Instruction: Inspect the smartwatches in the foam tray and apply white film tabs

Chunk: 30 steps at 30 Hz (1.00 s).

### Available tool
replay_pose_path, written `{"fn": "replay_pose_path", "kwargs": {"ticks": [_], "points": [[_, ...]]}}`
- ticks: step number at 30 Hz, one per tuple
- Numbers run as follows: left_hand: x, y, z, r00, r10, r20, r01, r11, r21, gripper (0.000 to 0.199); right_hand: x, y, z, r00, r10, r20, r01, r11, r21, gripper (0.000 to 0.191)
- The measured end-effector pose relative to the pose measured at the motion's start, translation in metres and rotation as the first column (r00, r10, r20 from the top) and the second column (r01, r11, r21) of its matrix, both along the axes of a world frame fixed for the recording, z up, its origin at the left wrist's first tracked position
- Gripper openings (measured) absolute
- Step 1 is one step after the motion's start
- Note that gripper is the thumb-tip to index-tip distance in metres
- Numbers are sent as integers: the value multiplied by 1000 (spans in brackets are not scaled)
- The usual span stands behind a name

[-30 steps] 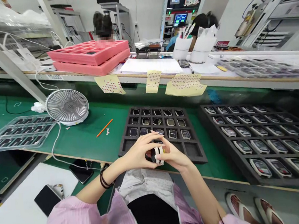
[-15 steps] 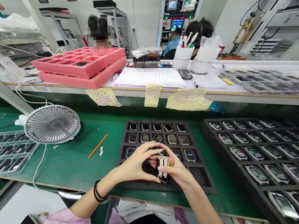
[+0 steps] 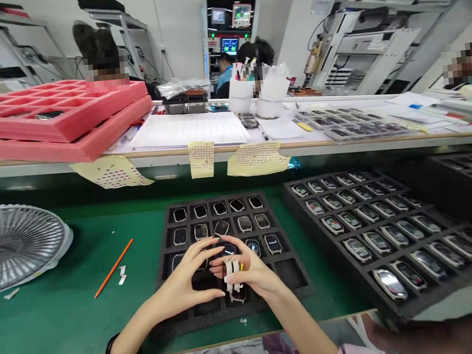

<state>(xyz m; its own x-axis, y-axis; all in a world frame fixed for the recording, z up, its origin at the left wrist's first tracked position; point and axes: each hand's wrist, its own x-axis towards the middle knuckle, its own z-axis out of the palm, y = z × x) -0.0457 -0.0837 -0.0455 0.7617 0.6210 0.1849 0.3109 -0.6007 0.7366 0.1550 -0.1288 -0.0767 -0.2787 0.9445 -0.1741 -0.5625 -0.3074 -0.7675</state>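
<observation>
Both hands are over a dark foam tray point(image 3: 267, 298) of square-faced watches. My left hand point(image 3: 183, 281) is open and curved, its thumb apart from its fingers, and nothing shows between them. Its fingertips come close to those of my right hand point(image 3: 256, 274). Between thumb and fingers, my right hand pinches a small white piece with two bands point(image 3: 232, 274); a thin yellow bit sticks out beside it. Just below that piece is a watch point(image 3: 238, 293), partly covered; I cannot tell whether it is touched. Other watches point(image 3: 245, 223) lie face up in the compartments.
To the right stands a larger dark foam tray point(image 3: 329, 251) full of watches. An orange stick point(image 3: 114, 268) and white scraps point(image 3: 122, 275) lie on the green mat, with a fan point(image 3: 19, 245) at far left. Pink foam trays point(image 3: 70, 125), paper sheets point(image 3: 190, 130) and white cups point(image 3: 240, 95) occupy the shelf.
The view has swung to the right, so the fan and trays appear farther left. The hands keep nearly the same pose over the tray, the white piece still in the right.
</observation>
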Motion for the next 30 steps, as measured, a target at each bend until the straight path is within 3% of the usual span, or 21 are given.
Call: {"fn": "replay_pose_path", "kwargs": {"ticks": [8, 20, 30], "points": [[2, 0, -9, 1000, -21, 3, 21, 999, 40, 61, 3, -3, -1, 1000, -15, -15, 15, 1000, 14, 99], [5, -3, -16, 999, 48, 25, -49, 997, 54, 56, 8, -8, -1, 998, -31, -53, 32, 999, 25, 96], [-7, -10, 10, 991, 111, 71, -115, 992, 57, 41, 10, -12, 1, 999, -35, -28, 36, 999, 24, 94]]}}
